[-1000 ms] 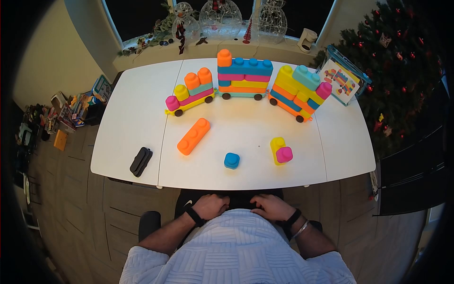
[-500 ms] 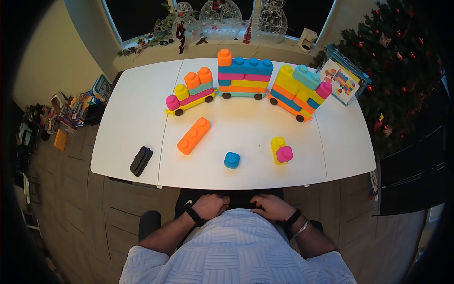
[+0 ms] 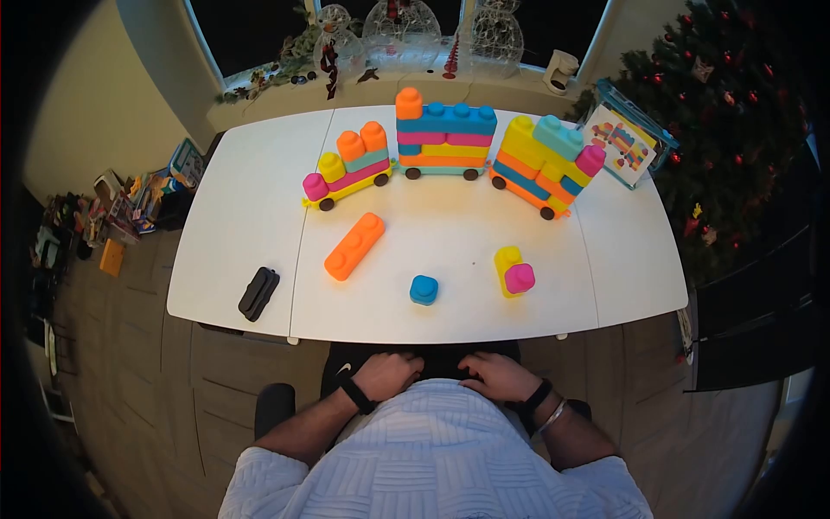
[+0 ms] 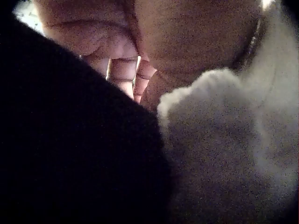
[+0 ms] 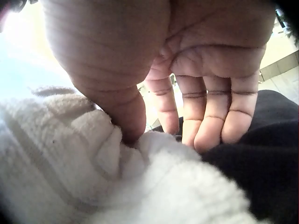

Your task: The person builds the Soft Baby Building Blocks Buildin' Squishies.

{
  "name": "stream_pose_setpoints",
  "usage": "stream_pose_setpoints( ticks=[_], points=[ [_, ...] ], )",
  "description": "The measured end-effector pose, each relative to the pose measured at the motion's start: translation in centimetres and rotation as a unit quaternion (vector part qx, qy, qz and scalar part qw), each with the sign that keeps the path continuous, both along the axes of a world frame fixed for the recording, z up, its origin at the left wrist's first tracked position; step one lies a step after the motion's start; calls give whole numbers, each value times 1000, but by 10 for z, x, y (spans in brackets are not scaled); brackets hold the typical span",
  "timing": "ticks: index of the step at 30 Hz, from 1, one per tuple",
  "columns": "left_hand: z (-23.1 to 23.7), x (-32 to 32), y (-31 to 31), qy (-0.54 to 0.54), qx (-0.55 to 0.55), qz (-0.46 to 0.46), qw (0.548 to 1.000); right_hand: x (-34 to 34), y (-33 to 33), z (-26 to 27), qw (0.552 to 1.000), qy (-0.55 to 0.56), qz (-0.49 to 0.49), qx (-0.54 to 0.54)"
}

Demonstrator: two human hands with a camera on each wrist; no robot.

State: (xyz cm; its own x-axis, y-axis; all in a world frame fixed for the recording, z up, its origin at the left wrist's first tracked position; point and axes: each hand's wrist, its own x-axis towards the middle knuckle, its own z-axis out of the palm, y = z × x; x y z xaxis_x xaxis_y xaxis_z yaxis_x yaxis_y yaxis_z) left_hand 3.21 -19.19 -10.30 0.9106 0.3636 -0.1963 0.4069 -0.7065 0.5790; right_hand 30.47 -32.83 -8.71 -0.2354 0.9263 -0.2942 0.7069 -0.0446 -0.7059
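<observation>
My left hand [image 3: 387, 376] rests on my lap by the shirt hem, its fingers loosely bent. Across from it lies my right hand [image 3: 500, 378], also on the lap; the right wrist view shows relaxed fingers [image 5: 212, 119] over dark trousers and the thumb at the white shirt [image 5: 93, 154]. Neither hand holds anything. On the white table [image 3: 233, 208] in front are a long orange block [image 3: 354, 246], a small blue block [image 3: 424, 291] and a yellow block [image 3: 504, 258] with a pink block [image 3: 520, 278] at it. In the left wrist view, dark cloth and shirt partly hide the fingers.
Three wheeled block wagons stand along the back: a low left one [image 3: 350, 173], a tall middle one [image 3: 445, 143] and a right one [image 3: 545, 169]. A black case [image 3: 258, 294] lies at left. A picture card [image 3: 618, 147] leans at the right, near a decorated tree [image 3: 718, 104].
The head view has shifted very slightly. Both hands stay on the lap, and the blocks keep their places.
</observation>
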Motion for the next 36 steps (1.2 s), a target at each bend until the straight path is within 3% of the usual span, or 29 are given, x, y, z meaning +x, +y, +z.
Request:
stream_pose_setpoints(
  ticks=[6,9,11,13,15,17,19,20,24,26,29,36],
  points=[
    [25,1,3,14,1,-20,1000,-1,-1,-3,1000,2,6,9],
    [73,0,11,-74,-39,-47,995,-2,-1,-1,1000,-3,9,2],
    [119,-10,26,-200,-23,3,979,-2,-1,0,1000,1,10,-6],
    [162,-32,48,-187,13,135,973,-2,-1,2,1000,-2,10,-12],
    [175,-65,78,-177,130,266,939,-2,0,2,1000,-4,7,-16],
    [163,-106,114,-94,219,365,900,-3,0,2,1000,-7,13,-18],
    [131,-149,141,14,349,377,858,-3,0,3,1000,-11,15,-16],
    [121,-158,149,40,290,419,859,-3,0,3,1000,-15,16,-15],
    [99,-164,156,79,282,428,855,-3,-1,0,1000,-22,21,-7],
    [93,-161,161,85,221,424,874,-3,-1,-1,1000,-15,20,-4],
    [94,-151,160,131,205,419,875,-3,0,3,1000,-9,14,-21],
    [101,-150,157,96,216,413,880,-2,-1,4,1000,-3,20,-16]
  ],
)
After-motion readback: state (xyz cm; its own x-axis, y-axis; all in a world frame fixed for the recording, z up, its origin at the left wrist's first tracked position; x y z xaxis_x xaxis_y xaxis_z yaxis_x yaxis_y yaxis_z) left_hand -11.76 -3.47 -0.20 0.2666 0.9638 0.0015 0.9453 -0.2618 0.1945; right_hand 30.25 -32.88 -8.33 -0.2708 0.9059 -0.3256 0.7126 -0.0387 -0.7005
